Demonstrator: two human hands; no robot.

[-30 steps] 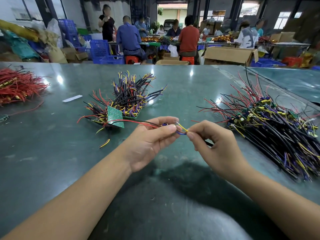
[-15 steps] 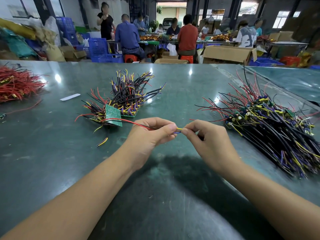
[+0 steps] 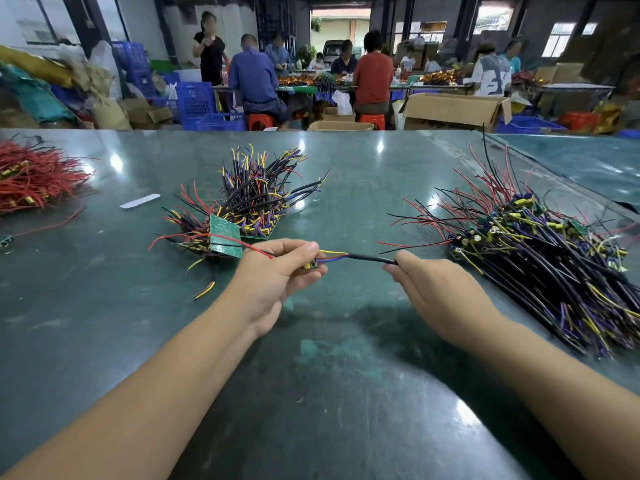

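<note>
Both bare forearms reach in from the near corners and angle toward each other. The left hand (image 3: 277,277) sits palm inward, thumb on top, its curled fingers pinching one end of a wire (image 3: 367,258). The right hand (image 3: 446,296), back up, pinches the other end at its fingertips, remaining fingers curled under. The hands are held apart.

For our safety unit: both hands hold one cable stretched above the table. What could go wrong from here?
The left hand and right hand stretch the cable; a harder pull might tear its wires off the small board. Its red wire trails over the green board and could snag.
</note>
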